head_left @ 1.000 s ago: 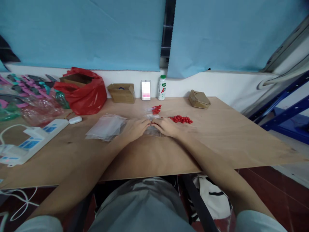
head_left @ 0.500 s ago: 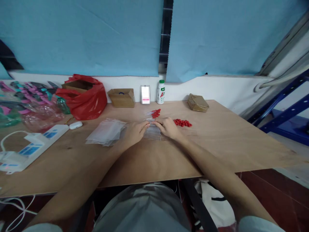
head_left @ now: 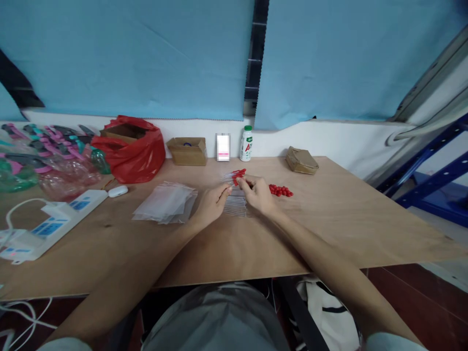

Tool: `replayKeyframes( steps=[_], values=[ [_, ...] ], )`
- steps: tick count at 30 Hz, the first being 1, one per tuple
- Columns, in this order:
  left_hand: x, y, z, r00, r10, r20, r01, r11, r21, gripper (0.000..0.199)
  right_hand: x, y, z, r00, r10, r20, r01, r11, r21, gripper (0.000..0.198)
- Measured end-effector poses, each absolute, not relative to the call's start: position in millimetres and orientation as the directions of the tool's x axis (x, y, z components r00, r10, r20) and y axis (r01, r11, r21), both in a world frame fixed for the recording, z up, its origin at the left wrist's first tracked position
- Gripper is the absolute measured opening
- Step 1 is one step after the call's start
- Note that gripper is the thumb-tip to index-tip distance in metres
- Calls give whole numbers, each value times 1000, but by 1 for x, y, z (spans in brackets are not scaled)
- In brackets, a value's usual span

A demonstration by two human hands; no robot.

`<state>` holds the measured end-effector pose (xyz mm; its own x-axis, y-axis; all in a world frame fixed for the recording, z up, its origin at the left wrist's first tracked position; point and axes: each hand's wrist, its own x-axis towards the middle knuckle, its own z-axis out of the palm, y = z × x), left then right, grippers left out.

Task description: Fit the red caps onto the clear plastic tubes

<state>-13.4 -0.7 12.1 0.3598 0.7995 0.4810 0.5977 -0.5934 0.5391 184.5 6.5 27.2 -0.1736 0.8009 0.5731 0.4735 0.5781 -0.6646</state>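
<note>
My left hand [head_left: 212, 204] is closed in a pinch at the left side of a row of thin clear tubes [head_left: 236, 205]. Whatever sits between its fingertips is too small to make out. Opposite it, my right hand [head_left: 258, 195] pinches a red cap [head_left: 235, 181] between thumb and finger, above the tubes. Just beyond the fingertips lie several tubes with red ends [head_left: 240, 172], fanned out on the table. A pile of loose red caps [head_left: 281, 190] rests to the right of my right hand.
Clear plastic bags [head_left: 166, 202] lie left of my left hand. At the back stand a red bag [head_left: 135, 151], a cardboard box [head_left: 188, 152], a phone [head_left: 223, 147], a white bottle [head_left: 246, 144] and a brown package [head_left: 302, 161]. A power strip [head_left: 60, 222] is on the left.
My hands have drawn slightly apart from where their fingertips met. A red cap now shows at my right fingertips. The whole view has shifted a little.
</note>
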Motion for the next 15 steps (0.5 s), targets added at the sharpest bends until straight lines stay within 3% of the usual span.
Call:
replayKeyframes(
  steps=[3, 6, 11, 15],
  values=[
    [-15, 0, 12, 368, 795, 483, 657, -589, 470, 39, 190, 2, 28, -261, 743, 617, 698, 586, -411, 44],
    [-14, 0, 14, 372, 785, 495, 676, -595, 434, 39, 185, -2, 26, -274, 743, 610, 773, 548, -320, 41],
    [-11, -1, 19, 344, 787, 512, 652, -593, 473, 40, 177, 4, 27, -120, 757, 643, 716, 514, -472, 44],
    [-20, -10, 19, 358, 794, 491, 615, -596, 516, 43, 219, 30, 40, 215, 738, 639, 648, 382, -659, 54]
  ],
)
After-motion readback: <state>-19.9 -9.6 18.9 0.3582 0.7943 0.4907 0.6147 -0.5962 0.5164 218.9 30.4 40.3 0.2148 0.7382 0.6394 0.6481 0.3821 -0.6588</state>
